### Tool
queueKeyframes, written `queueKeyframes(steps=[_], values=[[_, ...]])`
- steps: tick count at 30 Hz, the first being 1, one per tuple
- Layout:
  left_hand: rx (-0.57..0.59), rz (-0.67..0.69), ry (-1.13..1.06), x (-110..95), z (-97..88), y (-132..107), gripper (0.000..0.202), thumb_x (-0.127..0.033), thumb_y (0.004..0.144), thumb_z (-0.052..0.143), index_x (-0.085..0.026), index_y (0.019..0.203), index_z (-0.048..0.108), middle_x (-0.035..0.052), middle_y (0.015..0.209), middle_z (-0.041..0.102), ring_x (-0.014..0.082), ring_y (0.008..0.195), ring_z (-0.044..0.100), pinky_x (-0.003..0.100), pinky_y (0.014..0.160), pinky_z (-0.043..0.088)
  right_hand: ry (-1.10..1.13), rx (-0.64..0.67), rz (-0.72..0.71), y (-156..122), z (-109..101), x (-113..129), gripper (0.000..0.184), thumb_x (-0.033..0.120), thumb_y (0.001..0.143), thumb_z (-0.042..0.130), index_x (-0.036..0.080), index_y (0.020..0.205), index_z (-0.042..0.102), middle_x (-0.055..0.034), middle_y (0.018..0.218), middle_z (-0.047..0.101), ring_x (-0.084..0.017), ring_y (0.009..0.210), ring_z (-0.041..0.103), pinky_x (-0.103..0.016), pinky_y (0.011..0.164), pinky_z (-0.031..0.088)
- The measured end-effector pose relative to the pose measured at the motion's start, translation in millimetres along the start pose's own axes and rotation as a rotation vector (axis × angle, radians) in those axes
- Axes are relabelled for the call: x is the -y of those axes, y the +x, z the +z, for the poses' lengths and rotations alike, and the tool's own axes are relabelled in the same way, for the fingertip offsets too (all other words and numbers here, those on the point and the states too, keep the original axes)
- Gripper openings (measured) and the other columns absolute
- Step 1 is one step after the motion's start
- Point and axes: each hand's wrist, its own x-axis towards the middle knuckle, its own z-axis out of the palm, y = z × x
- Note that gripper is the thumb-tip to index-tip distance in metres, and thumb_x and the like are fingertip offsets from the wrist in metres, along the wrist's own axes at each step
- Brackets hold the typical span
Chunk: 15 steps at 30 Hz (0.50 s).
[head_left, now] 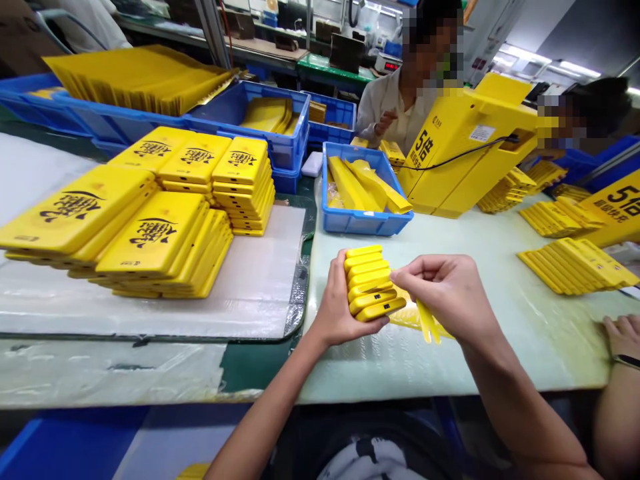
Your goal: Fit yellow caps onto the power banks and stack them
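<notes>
Gripped in my left hand [336,308] is a stack of several yellow power banks [369,280], their narrow ends towards me. The lower two ends show small dark ports. My right hand [445,293] is closed in a pinch at the right side of the stack, fingertips close to or touching it. Thin yellow strips [427,323] hang from below its fingers. Behind the strips, a yellow sheet-like piece [405,312] lies on the pale table mat [350,370]; its kind cannot be made out.
Stacks of yellow power banks [170,233] stand at left. A blue bin [367,223] with yellow sheets is ahead, beside a large yellow display box [450,153] with a black cable. More rows of yellow pieces [575,265] lie right. A co-worker's hand [623,337] rests at the right edge.
</notes>
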Motion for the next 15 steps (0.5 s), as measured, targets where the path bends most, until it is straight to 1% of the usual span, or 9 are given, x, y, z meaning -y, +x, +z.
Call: queueKeyframes(steps=[4,8,11,15], values=[[0.005,-0.006,-0.003,0.4,-0.2,-0.9,0.139,-0.048,0.071,0.103,-0.029,0.176,0.014,0.0204,0.167,0.044,0.0476,0.158,0.051,0.071,0.136,0.041,-0.014,0.026,-0.002,-0.6,4.1,0.7,0.018,0.035,0.062,0.084,0.021,0.055,0.076,-0.0069,0.060,0.073,-0.016,0.050,0.061,-0.024,0.044,0.046],[0.005,-0.014,0.002,1.1,-0.4,-1.4,0.141,-0.050,0.070,0.104,-0.031,0.177,0.014,0.0194,0.168,0.043,0.0470,0.158,0.050,0.070,0.137,0.041,-0.039,0.086,-0.011,1.4,6.4,1.7,0.016,0.034,0.063,0.081,0.021,0.055,0.074,-0.0070,0.061,0.074,-0.018,0.054,0.065,-0.026,0.047,0.050],[0.003,-0.013,0.008,1.6,-0.4,-1.6,0.142,-0.051,0.069,0.104,-0.031,0.177,0.013,0.0187,0.168,0.043,0.0468,0.158,0.050,0.070,0.137,0.041,-0.104,0.093,-0.052,3.4,5.4,3.4,0.016,0.033,0.065,0.078,0.021,0.055,0.074,-0.0062,0.060,0.072,-0.017,0.053,0.062,-0.026,0.047,0.048],[0.009,-0.030,-0.008,1.3,-0.3,-1.5,0.141,-0.052,0.071,0.103,-0.030,0.177,0.012,0.0198,0.167,0.044,0.0478,0.160,0.049,0.072,0.137,0.040,-0.211,0.119,-0.159,4.1,2.6,6.3,0.015,0.031,0.068,0.074,0.021,0.055,0.073,-0.0053,0.059,0.071,-0.017,0.053,0.059,-0.026,0.047,0.043]])
